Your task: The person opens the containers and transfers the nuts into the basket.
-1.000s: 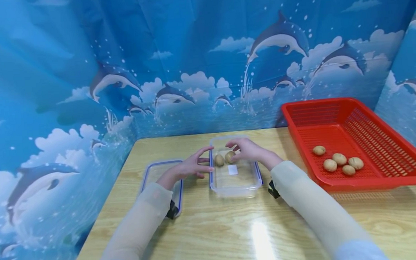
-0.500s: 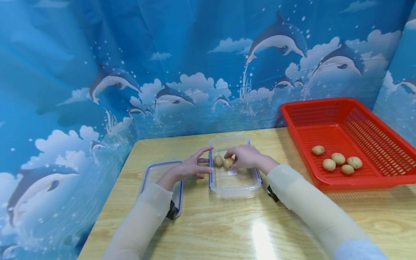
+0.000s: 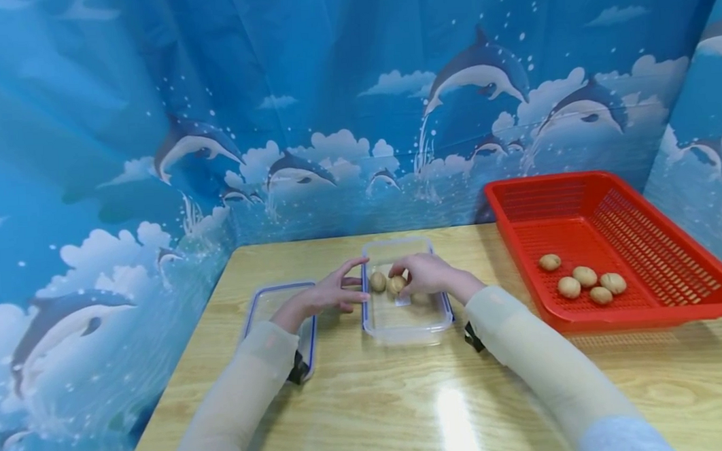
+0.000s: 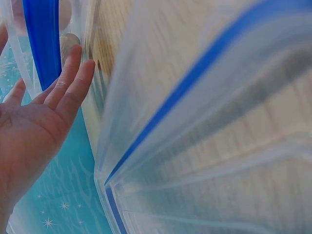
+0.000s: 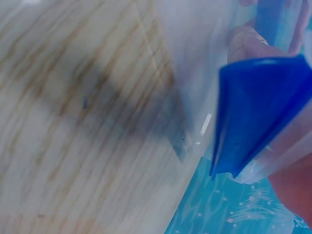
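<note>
A clear plastic food container point(image 3: 405, 322) with blue side latches sits near the table's back edge. Inside it, towards the back left, are two small tan potatoes. My right hand point(image 3: 426, 273) reaches in from the right and pinches one potato point(image 3: 397, 285) between thumb and fingers. The other potato point(image 3: 377, 281) lies just left of it. With fingers spread and nearly straight, my left hand point(image 3: 332, 289) is at the container's left wall; a blue latch point(image 4: 41, 44) shows beside its fingers in the left wrist view. In the right wrist view the clear wall and latch cover much of the right hand.
A clear lid point(image 3: 267, 300) with a blue seal lies on the left, partly under the left forearm. To the right stands a red basket point(image 3: 574, 320) holding several potatoes point(image 3: 585, 276). A dolphin-print curtain point(image 3: 329, 84) hangs behind the table point(image 3: 370, 402).
My right hand has lowered its fingers onto the right-hand potato and gripped it, shifting it slightly towards me. The left hand has stayed at the container's left side.
</note>
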Available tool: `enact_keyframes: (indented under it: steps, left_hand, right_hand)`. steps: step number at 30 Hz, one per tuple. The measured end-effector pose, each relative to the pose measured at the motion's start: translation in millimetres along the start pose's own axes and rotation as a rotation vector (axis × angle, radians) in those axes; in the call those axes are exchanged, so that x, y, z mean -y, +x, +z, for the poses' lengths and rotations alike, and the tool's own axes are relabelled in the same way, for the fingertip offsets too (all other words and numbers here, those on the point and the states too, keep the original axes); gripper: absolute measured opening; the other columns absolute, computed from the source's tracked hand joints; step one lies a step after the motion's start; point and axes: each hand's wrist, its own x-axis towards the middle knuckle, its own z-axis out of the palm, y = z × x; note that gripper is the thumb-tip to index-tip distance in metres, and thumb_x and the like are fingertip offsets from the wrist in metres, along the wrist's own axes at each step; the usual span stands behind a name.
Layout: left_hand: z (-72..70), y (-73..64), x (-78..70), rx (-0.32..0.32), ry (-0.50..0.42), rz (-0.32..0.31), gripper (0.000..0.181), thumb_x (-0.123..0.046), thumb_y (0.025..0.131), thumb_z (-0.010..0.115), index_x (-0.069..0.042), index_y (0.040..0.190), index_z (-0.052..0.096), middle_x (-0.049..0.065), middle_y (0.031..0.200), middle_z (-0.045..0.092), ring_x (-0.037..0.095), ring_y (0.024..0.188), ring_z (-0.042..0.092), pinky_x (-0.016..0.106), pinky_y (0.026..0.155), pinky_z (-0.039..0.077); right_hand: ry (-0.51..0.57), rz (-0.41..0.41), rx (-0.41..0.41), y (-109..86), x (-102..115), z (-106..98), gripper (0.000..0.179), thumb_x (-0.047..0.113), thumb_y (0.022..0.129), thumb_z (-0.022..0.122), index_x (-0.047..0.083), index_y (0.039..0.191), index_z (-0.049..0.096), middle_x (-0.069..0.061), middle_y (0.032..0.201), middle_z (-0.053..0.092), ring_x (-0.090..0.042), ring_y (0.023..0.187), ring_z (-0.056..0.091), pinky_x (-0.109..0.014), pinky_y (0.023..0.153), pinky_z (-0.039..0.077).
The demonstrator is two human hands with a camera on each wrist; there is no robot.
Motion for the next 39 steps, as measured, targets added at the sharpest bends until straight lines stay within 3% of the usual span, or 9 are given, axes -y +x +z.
enact_keyframes:
  steps: [7, 16, 24, 39]
  left_hand:
    - [-0.3, -0.2, 1.3, -0.004, -0.001, -0.002, 0.082, -0.017, 0.092, 0.069, -0.03, 0.155, 0.018, 0.025, 0.154, 0.023, 0.038, 0.134, 0.038, 0.043, 0.084, 0.054]
    - [-2.0, 1.2, 2.7, -0.006, -0.003, -0.008, 0.081, -0.016, 0.092, 0.068, -0.03, 0.155, 0.018, 0.025, 0.154, 0.024, 0.038, 0.132, 0.04, 0.042, 0.085, 0.054]
    - [-2.7, 0.6, 3.0, 0.004, 0.003, 0.011, 0.081, -0.016, 0.092, 0.068, -0.029, 0.155, 0.018, 0.025, 0.154, 0.023, 0.038, 0.133, 0.039, 0.042, 0.083, 0.055]
    - [0.0, -0.3, 1.7, -0.001, 0.005, 0.015, 0.082, -0.013, 0.092, 0.068, -0.028, 0.155, 0.018, 0.026, 0.154, 0.024, 0.038, 0.132, 0.041, 0.042, 0.083, 0.055]
  right_hand:
    - [0.167, -0.055, -0.011, -12.1, 4, -10, 0.047, 0.01, 0.084, 0.076, 0.002, 0.128, 0.061, -0.01, 0.119, 0.064, -0.019, 0.093, 0.063, -0.034, 0.081, 0.053]
    - [0.238, -0.088, -0.155, -41.6, 13, -37, 0.044, 0.012, 0.084, 0.077, 0.005, 0.125, 0.062, -0.011, 0.119, 0.063, -0.018, 0.088, 0.064, -0.034, 0.074, 0.054]
    - [0.27, 0.001, -0.234, -78.1, 21, -67, 0.046, 0.011, 0.085, 0.076, 0.005, 0.128, 0.06, -0.014, 0.123, 0.061, -0.021, 0.091, 0.063, -0.036, 0.075, 0.055]
    - [0.259, 0.124, -0.294, -139.5, -3, -102, 0.049, 0.015, 0.085, 0.077, 0.005, 0.13, 0.058, -0.015, 0.122, 0.059, -0.026, 0.095, 0.062, -0.033, 0.073, 0.057]
